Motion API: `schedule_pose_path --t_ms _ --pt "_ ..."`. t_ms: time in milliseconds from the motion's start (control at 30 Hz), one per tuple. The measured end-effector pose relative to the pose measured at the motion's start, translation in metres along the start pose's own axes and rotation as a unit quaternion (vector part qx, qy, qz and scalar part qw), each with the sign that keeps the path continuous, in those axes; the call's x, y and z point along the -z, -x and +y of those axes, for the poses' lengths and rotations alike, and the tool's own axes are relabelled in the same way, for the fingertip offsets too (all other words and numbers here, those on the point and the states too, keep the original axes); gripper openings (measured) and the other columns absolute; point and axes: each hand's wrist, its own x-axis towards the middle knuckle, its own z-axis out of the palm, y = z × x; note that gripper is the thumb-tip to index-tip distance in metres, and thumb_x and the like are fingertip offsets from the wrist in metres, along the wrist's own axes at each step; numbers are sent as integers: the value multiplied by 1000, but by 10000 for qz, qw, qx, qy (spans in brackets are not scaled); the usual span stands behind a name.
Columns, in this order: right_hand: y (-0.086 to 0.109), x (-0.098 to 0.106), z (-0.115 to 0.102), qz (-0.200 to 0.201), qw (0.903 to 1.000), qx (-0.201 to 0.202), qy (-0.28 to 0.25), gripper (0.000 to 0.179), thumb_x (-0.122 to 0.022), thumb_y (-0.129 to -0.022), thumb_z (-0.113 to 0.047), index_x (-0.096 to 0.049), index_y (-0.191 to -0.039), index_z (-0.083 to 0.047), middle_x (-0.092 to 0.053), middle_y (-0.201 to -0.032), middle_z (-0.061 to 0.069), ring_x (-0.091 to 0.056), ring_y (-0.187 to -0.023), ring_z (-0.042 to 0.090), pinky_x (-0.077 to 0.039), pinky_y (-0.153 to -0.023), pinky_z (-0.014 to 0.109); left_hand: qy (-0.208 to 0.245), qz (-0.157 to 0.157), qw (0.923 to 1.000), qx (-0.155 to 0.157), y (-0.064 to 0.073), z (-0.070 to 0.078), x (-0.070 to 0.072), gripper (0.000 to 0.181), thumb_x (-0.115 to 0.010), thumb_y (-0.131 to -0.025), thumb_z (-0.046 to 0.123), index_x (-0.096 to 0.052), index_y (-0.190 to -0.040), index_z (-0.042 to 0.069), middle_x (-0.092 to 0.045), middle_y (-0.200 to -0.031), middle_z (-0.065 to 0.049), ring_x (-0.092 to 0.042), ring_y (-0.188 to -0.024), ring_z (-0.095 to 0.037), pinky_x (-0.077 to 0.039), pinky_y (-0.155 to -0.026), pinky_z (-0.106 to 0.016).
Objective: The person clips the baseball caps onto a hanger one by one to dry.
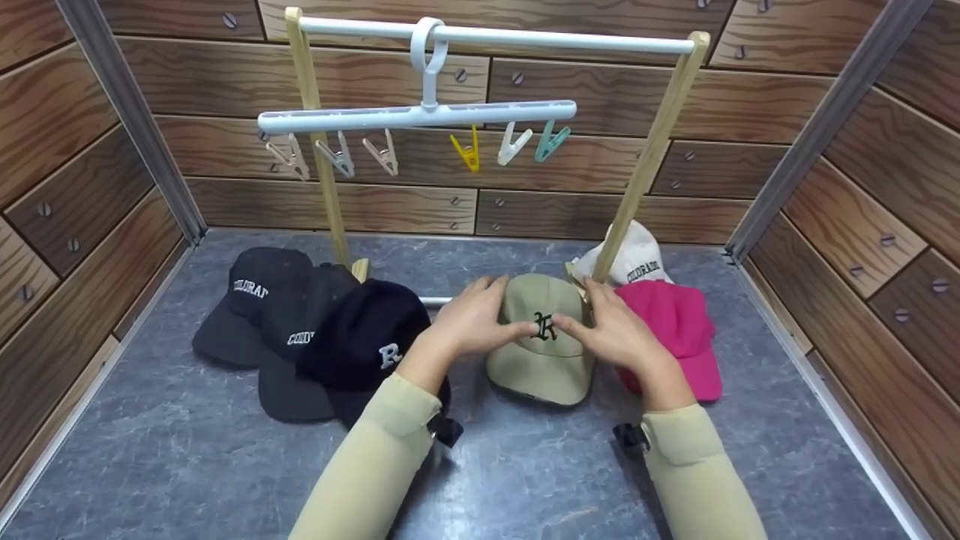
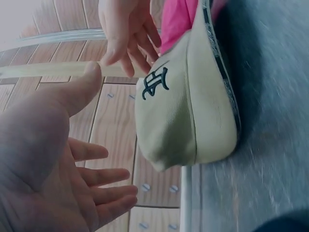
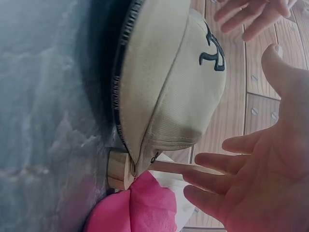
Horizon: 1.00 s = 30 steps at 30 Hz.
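An olive-beige baseball cap (image 1: 541, 367) with a dark embroidered letter sits on the grey surface, brim toward me. My left hand (image 1: 471, 319) hovers on its left side and my right hand (image 1: 619, 326) on its right, thumbs pointing at each other before the letter. In the left wrist view the fingers of the left hand (image 2: 63, 164) are spread and apart from the cap (image 2: 169, 106). The right wrist view shows the right hand (image 3: 260, 159) likewise relaxed, with a gap to the cap (image 3: 188, 87). Neither hand holds anything.
Black caps (image 1: 251, 315) and a navy cap (image 1: 375, 330) lie at left. A pink cap (image 1: 671, 322) and a white cap (image 1: 637, 251) lie at right. Behind, a wooden rack (image 1: 656, 150) carries a pale blue hanger (image 1: 420, 115) with several clips (image 1: 514, 144). Wood-patterned walls (image 1: 405, 202) enclose the surface.
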Motion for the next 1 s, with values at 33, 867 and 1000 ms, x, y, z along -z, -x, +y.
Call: schedule_pose_path --t_ms 33,867,1000 --pt "-1 0 0 -14 10000 -35 -16 103 -61 -106 -71 -26 -175 -4 -28 -176 32 -30 -161 53 -28 -128 70 151 -21 9999 0 -2 0 -1 102 -72 -101 67 -34 -174 6 -42 -172 -23 -40 -159 -44 -38 -127 -61" --pt "-21 -23 18 12 9938 -415 -1035 81 -56 -114 -57 -48 -158 10 -59 -151 35 -56 -143 52 -43 -121 64 2225 987 9684 538 -65 -37 -72 82 -63 -110 59 -51 -160 -5 -56 -159 -27 -51 -150 -43 -41 -125 -55" --pt "-23 -28 25 155 9913 -448 -1231 85 -58 -110 -64 -51 -151 10 -66 -137 33 -64 -130 49 -50 -111 62 2501 1141 9597 588 -53 -19 -66 74 -67 -111 47 -51 -159 -6 -56 -157 -29 -52 -149 -43 -41 -125 -55"
